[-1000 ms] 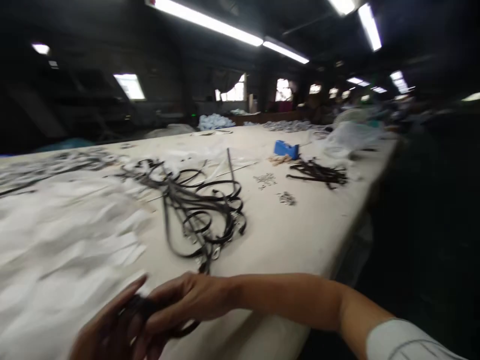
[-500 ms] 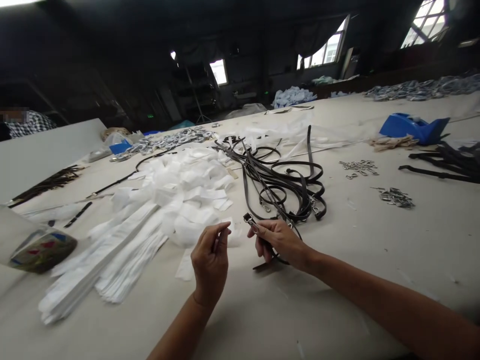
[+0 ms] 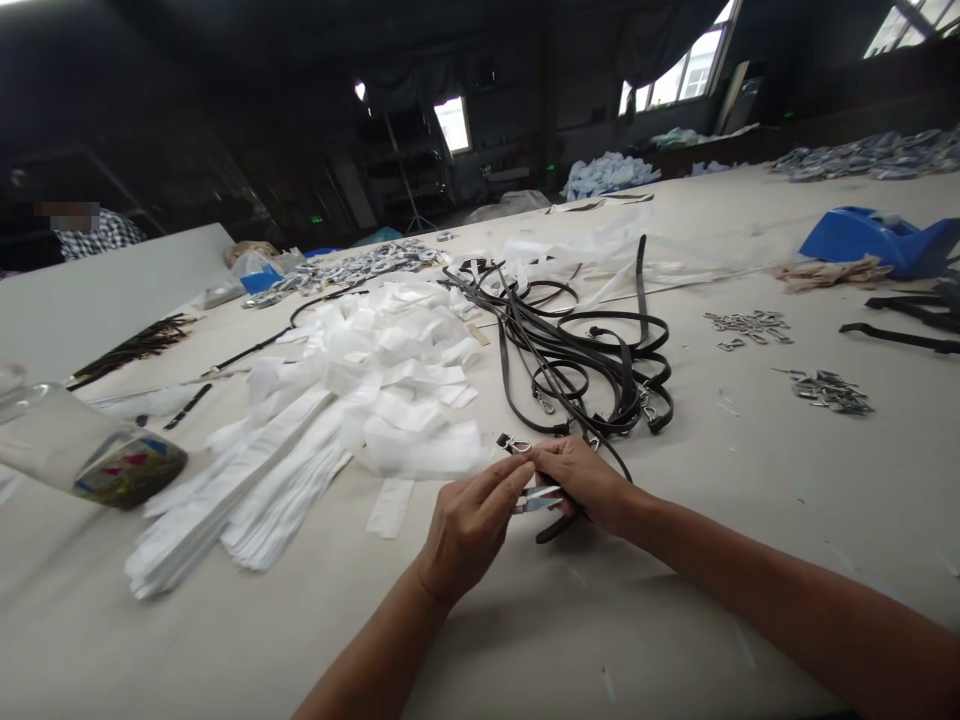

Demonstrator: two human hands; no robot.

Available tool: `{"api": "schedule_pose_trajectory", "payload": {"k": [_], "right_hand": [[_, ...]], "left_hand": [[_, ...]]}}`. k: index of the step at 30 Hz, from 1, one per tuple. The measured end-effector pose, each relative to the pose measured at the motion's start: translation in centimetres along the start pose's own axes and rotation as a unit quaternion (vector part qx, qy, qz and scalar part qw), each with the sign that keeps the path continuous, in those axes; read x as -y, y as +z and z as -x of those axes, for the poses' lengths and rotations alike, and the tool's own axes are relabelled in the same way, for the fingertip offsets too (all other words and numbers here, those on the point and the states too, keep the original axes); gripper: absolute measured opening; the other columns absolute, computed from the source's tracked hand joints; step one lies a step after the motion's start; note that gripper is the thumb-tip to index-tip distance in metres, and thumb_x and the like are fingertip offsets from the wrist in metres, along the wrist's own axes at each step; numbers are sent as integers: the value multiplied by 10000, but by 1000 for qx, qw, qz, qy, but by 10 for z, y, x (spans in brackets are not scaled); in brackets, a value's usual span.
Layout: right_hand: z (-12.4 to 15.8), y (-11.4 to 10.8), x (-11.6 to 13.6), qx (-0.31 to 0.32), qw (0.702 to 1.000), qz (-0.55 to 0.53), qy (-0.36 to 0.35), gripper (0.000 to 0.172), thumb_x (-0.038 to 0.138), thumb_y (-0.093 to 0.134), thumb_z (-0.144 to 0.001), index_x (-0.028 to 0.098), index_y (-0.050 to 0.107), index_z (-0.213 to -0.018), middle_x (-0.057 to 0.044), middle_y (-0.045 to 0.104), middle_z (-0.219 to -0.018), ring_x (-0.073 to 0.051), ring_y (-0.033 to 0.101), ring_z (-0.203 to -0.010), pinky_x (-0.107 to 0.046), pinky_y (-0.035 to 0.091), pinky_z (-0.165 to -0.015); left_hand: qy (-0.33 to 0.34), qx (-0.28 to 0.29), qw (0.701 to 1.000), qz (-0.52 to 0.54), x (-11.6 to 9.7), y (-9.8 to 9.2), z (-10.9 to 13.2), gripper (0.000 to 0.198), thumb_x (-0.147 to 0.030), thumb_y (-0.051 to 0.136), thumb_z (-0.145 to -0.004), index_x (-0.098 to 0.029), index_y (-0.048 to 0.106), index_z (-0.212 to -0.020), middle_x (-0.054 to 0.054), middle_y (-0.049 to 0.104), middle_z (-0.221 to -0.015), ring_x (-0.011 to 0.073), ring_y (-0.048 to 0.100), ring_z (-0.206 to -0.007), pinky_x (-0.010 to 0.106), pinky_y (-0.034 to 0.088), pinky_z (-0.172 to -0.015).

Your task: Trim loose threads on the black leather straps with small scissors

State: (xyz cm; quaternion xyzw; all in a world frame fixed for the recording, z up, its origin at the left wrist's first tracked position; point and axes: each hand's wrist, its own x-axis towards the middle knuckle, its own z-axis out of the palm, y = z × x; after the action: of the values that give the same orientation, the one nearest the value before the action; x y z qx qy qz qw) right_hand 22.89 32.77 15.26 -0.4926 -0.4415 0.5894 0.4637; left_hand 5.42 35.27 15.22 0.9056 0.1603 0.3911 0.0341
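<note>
Over the near middle of the table my hands meet at the fingertips. My right hand [image 3: 589, 485] is closed on a thin black strap, whose loose end [image 3: 555, 530] hangs below it. A metal snap hook [image 3: 516, 444] on the strap sticks out above the fingertips. My left hand [image 3: 469, 525] is pinched against the strap beside the hook; the exact grip is hidden. A small pale, shiny strip [image 3: 540, 497] shows between the hands, its kind unclear. Just beyond lies a tangle of black straps [image 3: 600, 380] with metal hooks.
White strips [image 3: 375, 370] are heaped left of the straps. Small metal hooks [image 3: 750, 327] and other metal pieces [image 3: 829, 392] lie in piles to the right. A blue tape dispenser [image 3: 870, 242] stands farther right, a clear bottle [image 3: 97, 450] at left. A person [image 3: 101, 232] is at far left.
My left hand has moved right and up to meet my right hand at the strap. A pale shiny strip now shows between them. The view has turned slightly left.
</note>
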Motion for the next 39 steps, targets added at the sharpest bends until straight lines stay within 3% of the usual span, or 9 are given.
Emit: {"api": "schedule_pose_trajectory", "payload": {"k": [5, 12, 16, 19, 22, 25, 28, 34, 39], "right_hand": [[4, 4, 1, 20, 1000, 21, 7, 371, 466, 590, -828, 115, 627, -716, 13, 539, -451, -45, 367, -317, -163, 232, -328], [2, 5, -2, 55, 997, 7, -48, 285, 407, 565, -870, 127, 619, -854, 7, 600, -578, -44, 439, -408, -153, 311, -415], [2, 4, 0, 75, 996, 4, -42, 298, 428, 550, -877, 137, 578, -819, 1, 615, -597, -54, 474, -404, -161, 327, -415], [3, 5, 1, 83, 996, 6, -38, 327, 456, 552, -864, 135, 566, -804, -6, 617, -586, -66, 498, -398, -167, 337, -404], [2, 5, 1, 87, 996, 5, -31, 357, 480, 547, -854, 125, 577, -839, -8, 611, -564, -73, 501, -389, -169, 343, -398], [1, 4, -1, 96, 995, 7, -25, 372, 486, 550, -849, 118, 585, -887, -8, 613, -564, -74, 503, -390, -168, 340, -397], [-1, 2, -1, 106, 993, 16, -40, 361, 483, 550, -856, 124, 582, -881, -6, 616, -581, -71, 497, -400, -171, 334, -401], [-2, 2, 1, 82, 990, 49, -106, 353, 466, 599, -841, 126, 619, -751, -22, 620, -634, -102, 535, -533, -230, 430, -536], [-3, 3, 1, -19, 998, 16, -63, 346, 440, 774, -687, 136, 620, -745, -5, 603, -703, -117, 548, -645, -229, 441, -588]], "left_hand": [[-97, -19, 994, -39, 10, 3, 2, 352, -87, 486, -891, -182, 584, -1215, 106, 640, -1212, 201, 620, -1092, 316, 542, -915], [-249, -43, 960, 121, 15, 7, -2, 323, -160, 563, -886, -208, 602, -1204, 54, 705, -1050, 152, 665, -928, 241, 536, -845], [-243, -44, 957, 149, 14, 5, -3, 323, -164, 568, -887, -229, 606, -1201, 30, 706, -964, 132, 659, -873, 220, 522, -822], [-213, -38, 967, 133, 16, 6, 0, 344, -166, 532, -906, -244, 578, -1238, 41, 671, -1061, 128, 648, -905, 222, 516, -838], [-181, -13, 980, 82, 20, 6, 3, 353, -157, 487, -923, -247, 557, -1257, 56, 633, -1157, 149, 625, -993, 249, 503, -874], [-169, 31, 984, 40, 24, 4, 4, 343, -156, 455, -932, -221, 549, -1255, 69, 645, -1119, 167, 623, -979, 270, 502, -848], [-186, 43, 980, 65, 23, 3, 2, 306, -175, 446, -935, -189, 568, -1216, 79, 656, -1031, 170, 622, -905, 279, 494, -811], [-307, -31, 927, 212, 15, 13, -2, 210, -299, 514, -917, -167, 665, -979, 20, 616, -749, 129, 566, -703, 232, 459, -678], [-394, -76, 875, 271, 11, 20, -1, 274, -369, 561, -882, -165, 672, -1029, -31, 522, -610, 87, 449, -542, 200, 371, -520]]}}
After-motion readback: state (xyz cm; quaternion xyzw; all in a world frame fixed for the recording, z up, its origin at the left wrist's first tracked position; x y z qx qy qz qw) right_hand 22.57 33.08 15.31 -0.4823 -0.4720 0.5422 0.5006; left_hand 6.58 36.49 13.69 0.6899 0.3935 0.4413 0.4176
